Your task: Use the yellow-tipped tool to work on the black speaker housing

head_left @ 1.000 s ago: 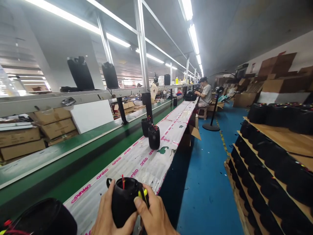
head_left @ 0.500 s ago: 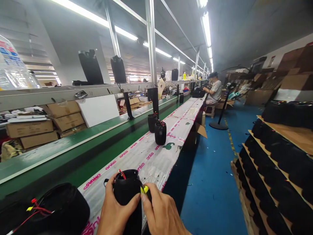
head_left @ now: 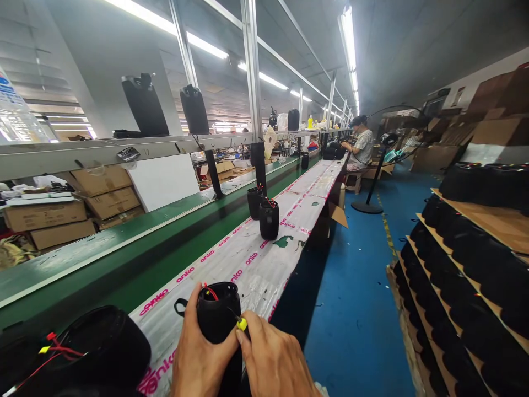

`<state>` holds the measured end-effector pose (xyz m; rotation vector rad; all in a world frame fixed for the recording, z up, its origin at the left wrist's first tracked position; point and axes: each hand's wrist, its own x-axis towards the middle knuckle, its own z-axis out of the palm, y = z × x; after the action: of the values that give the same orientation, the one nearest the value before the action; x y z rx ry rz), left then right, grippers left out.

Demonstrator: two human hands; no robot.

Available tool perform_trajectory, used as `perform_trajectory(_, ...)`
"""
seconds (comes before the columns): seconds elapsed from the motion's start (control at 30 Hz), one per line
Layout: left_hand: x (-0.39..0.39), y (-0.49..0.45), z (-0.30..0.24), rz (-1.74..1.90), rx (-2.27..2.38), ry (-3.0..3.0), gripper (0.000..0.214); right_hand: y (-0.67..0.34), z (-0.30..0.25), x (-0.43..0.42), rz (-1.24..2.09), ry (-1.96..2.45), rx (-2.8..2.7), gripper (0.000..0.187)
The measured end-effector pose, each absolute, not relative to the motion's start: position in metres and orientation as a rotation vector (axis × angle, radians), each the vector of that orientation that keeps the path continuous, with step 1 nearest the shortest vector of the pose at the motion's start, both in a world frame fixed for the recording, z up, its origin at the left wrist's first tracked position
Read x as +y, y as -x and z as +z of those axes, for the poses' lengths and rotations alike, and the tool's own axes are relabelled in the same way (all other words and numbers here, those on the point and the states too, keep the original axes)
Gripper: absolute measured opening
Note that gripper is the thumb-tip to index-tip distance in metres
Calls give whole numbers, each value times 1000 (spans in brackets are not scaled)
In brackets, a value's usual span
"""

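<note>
A black cylindrical speaker shell (head_left: pixel 217 314) with red wires at its open top stands upright at the bottom centre. My left hand (head_left: pixel 198 355) wraps round its left side. My right hand (head_left: pixel 273 361) sits at its right side, thumb and forefinger pinched on a small yellow connector (head_left: pixel 242 323). Another black shell (head_left: pixel 103 344) with red and yellow wires lies at the lower left.
Two black shells (head_left: pixel 268 218) stand farther along the plastic-covered bench (head_left: pixel 231 259), beside a green conveyor (head_left: pixel 124 242). Racks of black shells on cardboard sheets (head_left: pixel 475 248) fill the right. A person (head_left: pixel 362 144) sits far down the line near a floor fan (head_left: pixel 378 160).
The view has shifted slightly. My hands keep hold of the shell, and my right fingers have moved a little lower on the yellow connector.
</note>
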<state>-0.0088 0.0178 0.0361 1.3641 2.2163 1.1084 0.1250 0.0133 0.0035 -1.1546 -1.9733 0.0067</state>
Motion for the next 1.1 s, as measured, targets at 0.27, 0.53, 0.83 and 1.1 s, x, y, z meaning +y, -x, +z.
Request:
perform_trajectory(0.27,16,5,37,1111,2240,-1361,96,-127,6,11,22,1171,-1980,38)
perform_trajectory(0.53,13,1,40,1118,2237,-1363,94,-125,6,11,-10,1186,-1959,38)
perform_trajectory(0.83,17,6,30,1100,2249,-1360,100,-125,2,9,-91,1237,-2037,22)
perform_trajectory(1.1,16,1,32,1087,2288,-1362,95,-111,7,4,-307,1437,-2067,22)
